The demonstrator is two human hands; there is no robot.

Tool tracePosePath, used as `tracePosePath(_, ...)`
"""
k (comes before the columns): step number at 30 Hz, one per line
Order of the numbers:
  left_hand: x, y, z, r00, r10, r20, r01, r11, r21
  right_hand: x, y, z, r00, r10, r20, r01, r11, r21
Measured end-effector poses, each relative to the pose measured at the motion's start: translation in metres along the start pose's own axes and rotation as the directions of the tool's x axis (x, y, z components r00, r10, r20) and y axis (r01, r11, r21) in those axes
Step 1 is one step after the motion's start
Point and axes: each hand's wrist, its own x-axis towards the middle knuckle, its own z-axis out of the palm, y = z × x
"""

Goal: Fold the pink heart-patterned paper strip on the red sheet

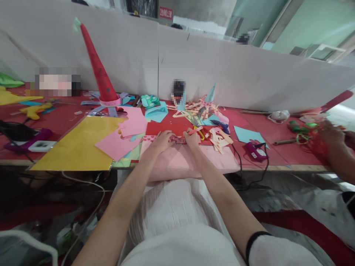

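Here, right grip [191, 136] closed on pink paper strip [199, 130]; left grip [165, 137] pressing heart-patterned pink band [149, 138], finger gap unclear, can't tell.

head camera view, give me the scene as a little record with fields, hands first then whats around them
left hand: fingers down on a heart-patterned strip
right hand: fingers around a slim pinkish item, too small to identify
under the forearms: light pink sheet at the table edge
left side: yellow sheet, pink sheets, tall red cone with a pink band
beyond the hands: light blue cone, pale strips in a loose tangle
right side: purple device with a black cable
far right: another person's forearm
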Motion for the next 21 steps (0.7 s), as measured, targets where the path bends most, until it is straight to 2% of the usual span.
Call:
tracePosePath(7, 0.0006, -0.0013, 0.0010, 1.000, -0.004, 0.011, 0.004, 1.000, -0.020, 0.0027, 0.0056, 0.0009, 0.998, -0.066, -0.003, 0.066, 0.997, -0.028)
tracePosePath(21, 0.0021, -0.0040, 0.0029, 1.000, -0.009, 0.020, 0.010, 1.000, -0.024, -0.0008, -0.0010, -0.0001, 0.994, -0.092, -0.066, 0.082, 0.988, -0.134)
